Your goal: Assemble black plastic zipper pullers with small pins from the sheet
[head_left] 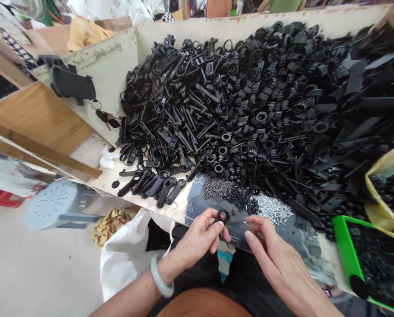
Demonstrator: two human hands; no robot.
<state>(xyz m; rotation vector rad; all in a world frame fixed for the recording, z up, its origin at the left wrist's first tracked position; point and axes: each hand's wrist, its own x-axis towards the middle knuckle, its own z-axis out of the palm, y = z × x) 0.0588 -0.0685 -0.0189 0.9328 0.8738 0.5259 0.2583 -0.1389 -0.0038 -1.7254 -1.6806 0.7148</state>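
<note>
Black plastic handles lay grouped at the near edge of a big heap of loose parts, perhaps finished. The left hand gripped a ringed piece between thumb and fingers above the dark mat; it seemed only partly assembled. The right hand hovered just beside it, fingers curved; whether it pinched anything I couldn't tell. Many silver pins looked left to use.

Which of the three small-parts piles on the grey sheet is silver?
The rightmost pile, made of thin pieces, just beyond the right hand; the middle pile is black and the leftmost pile brownish.
</note>
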